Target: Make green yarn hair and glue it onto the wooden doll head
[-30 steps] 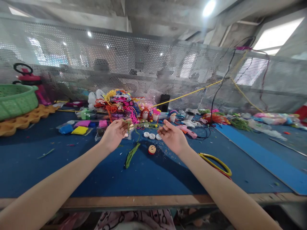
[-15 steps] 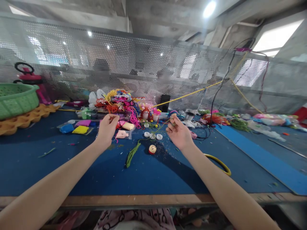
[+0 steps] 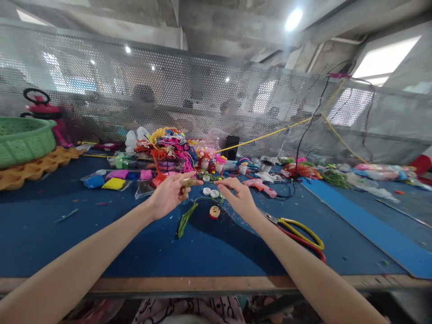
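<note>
My left hand (image 3: 171, 194) is raised over the mat with its index finger stretched out. Green yarn (image 3: 191, 182) lies across its fingers, held there. Opposite it, my right hand (image 3: 238, 195) has its fingers bent together near the left fingertips. A thin green strand runs from the mat towards the right hand; the grip itself is partly hidden. Below them lies a tied bundle of green yarn (image 3: 186, 220). Beside the bundle sits a small round head (image 3: 214, 212) with a drawn face and a red base.
Scissors (image 3: 297, 229) with yellow and red handles lie under my right forearm. Behind are white caps (image 3: 207, 191), a pink glue gun (image 3: 261, 186), small dolls (image 3: 243, 165), a heap of coloured yarn (image 3: 165, 144) and clay packets (image 3: 114, 183). A green basket (image 3: 25, 144) stands left.
My hands have come closer together; the left moved right and turned, now with green yarn across its fingers. The right moved left and lower, uncovering the scissors, glue gun and a blue-haired doll.
</note>
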Available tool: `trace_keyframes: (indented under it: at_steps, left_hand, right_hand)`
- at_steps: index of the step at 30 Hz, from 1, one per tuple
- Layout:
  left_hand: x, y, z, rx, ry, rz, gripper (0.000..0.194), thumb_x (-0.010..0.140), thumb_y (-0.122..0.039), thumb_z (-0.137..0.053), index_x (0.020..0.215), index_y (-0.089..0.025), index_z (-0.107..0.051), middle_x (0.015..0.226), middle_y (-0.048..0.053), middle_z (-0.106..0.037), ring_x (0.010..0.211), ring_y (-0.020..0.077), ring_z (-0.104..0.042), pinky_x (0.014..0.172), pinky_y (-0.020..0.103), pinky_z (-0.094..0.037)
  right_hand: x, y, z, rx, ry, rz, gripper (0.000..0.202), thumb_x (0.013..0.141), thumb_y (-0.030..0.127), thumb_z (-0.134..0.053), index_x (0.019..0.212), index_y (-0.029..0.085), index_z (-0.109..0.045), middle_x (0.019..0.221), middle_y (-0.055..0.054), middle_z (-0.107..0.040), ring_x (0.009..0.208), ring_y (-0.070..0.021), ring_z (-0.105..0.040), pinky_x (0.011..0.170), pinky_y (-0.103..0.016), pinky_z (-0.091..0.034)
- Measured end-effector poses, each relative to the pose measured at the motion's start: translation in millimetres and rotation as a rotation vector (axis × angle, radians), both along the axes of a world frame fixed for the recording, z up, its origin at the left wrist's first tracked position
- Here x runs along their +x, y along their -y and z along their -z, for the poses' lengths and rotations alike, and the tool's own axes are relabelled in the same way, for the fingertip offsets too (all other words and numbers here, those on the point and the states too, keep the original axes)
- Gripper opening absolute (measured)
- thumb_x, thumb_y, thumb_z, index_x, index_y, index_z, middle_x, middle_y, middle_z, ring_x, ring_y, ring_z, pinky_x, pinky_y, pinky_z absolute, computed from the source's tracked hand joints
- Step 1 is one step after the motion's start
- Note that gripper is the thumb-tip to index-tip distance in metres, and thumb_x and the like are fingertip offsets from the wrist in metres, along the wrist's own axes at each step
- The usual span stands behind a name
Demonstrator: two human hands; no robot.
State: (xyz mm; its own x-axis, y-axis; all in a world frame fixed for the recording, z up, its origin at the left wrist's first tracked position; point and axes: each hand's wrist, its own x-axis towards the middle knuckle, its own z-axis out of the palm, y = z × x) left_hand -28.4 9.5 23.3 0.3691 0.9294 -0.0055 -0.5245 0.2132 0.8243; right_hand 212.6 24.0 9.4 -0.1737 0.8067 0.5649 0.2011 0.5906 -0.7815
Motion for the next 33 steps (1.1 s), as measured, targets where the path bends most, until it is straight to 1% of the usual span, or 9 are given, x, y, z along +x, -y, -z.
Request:
trace_keyframes:
  at_steps: [4,7,13,16,19,23,27,30,33]
  left_hand:
    - [14.1,11.7,6.0,-0.016,0.017,0.052,0.050,0.086,-0.015,-0.049,0.135,-0.010,-0.058,0.111,0.016,-0.073,0.068,0.0125,-0.050,0.061,0.022,-0.041]
    - [19.8,16.8,11.2,-0.026,0.015,0.109,0.053,0.079,-0.014,-0.055,0.132,-0.013,-0.061,0.108,0.014,-0.073,0.067,0.0126,-0.050,0.063,0.024,-0.040]
    - [21.2,18.4,14.6,-0.025,0.045,0.140,0.056,0.073,-0.010,-0.056,0.128,-0.012,-0.063,0.106,0.013,-0.072,0.069,0.0127,-0.051,0.064,0.025,-0.039]
    - [20.2,17.5,12.8,-0.049,0.092,0.132,0.057,0.073,-0.010,-0.056,0.130,-0.010,-0.061,0.103,0.014,-0.072,0.069,0.0126,-0.051,0.060,0.023,-0.038]
    - [18.8,17.0,10.1,-0.081,0.153,0.117,0.058,0.071,-0.008,-0.053,0.128,-0.009,-0.062,0.091,0.011,-0.070,0.070,0.0141,-0.053,0.060,0.023,-0.040]
    - [17.7,17.5,6.6,-0.127,0.252,0.136,0.058,0.068,-0.008,-0.052,0.125,-0.007,-0.063,0.077,0.009,-0.066,0.066,0.0138,-0.053,0.058,0.022,-0.041]
    - [18.6,20.6,4.2,-0.159,0.299,0.159,0.059,0.067,-0.011,-0.052,0.125,-0.006,-0.063,0.084,0.012,-0.069,0.068,0.0147,-0.056,0.058,0.023,-0.043]
    - [19.2,22.1,4.0,-0.145,0.287,0.190,0.059,0.067,-0.014,-0.053,0.125,-0.007,-0.063,0.103,0.017,-0.071,0.070,0.0147,-0.057,0.058,0.024,-0.045]
    - [20.5,20.0,6.7,-0.090,0.235,0.209,0.055,0.070,-0.015,-0.055,0.123,-0.009,-0.066,0.121,0.018,-0.068,0.072,0.0134,-0.058,0.063,0.024,-0.047]
  right_hand:
    - [-13.8,9.4,8.1,0.393,0.338,0.141,0.025,0.087,0.026,-0.069,0.111,0.028,-0.076,0.093,-0.005,-0.074,0.093,-0.0232,-0.056,0.088,-0.041,-0.044]
    - [-17.6,12.5,14.8,0.541,0.463,0.223,0.037,0.084,0.027,-0.074,0.122,0.029,-0.072,0.095,-0.006,-0.073,0.098,-0.0249,-0.052,0.089,-0.042,-0.042]
    - [-13.8,14.5,15.1,0.624,0.539,0.256,0.021,0.088,0.031,-0.072,0.108,0.036,-0.076,0.094,-0.002,-0.074,0.100,-0.0247,-0.048,0.090,-0.043,-0.037]
    - [-13.4,16.4,12.2,0.665,0.558,0.241,0.026,0.091,0.025,-0.067,0.114,0.034,-0.074,0.099,-0.002,-0.074,0.100,-0.0244,-0.048,0.090,-0.042,-0.038]
    - [-15.4,19.7,11.5,0.730,0.640,0.226,0.033,0.091,0.021,-0.066,0.121,0.034,-0.071,0.105,0.000,-0.075,0.103,-0.0239,-0.049,0.092,-0.041,-0.037]
    - [-18.9,23.9,12.4,0.831,0.722,0.241,0.034,0.092,0.031,-0.068,0.126,0.032,-0.068,0.111,0.001,-0.075,0.106,-0.0231,-0.050,0.097,-0.040,-0.033]
    - [-19.1,25.9,11.3,0.823,0.725,0.256,0.030,0.095,0.035,-0.063,0.125,0.037,-0.068,0.107,0.006,-0.077,0.107,-0.0214,-0.051,0.100,-0.040,-0.029]
    - [-17.2,26.6,9.5,0.807,0.661,0.241,0.025,0.098,0.032,-0.060,0.116,0.043,-0.071,0.098,0.008,-0.078,0.103,-0.0204,-0.053,0.097,-0.041,-0.028]
    - [-16.9,26.9,7.8,0.782,0.542,0.210,0.021,0.097,0.031,-0.060,0.105,0.041,-0.076,0.091,0.006,-0.078,0.100,-0.0218,-0.053,0.094,-0.043,-0.029]
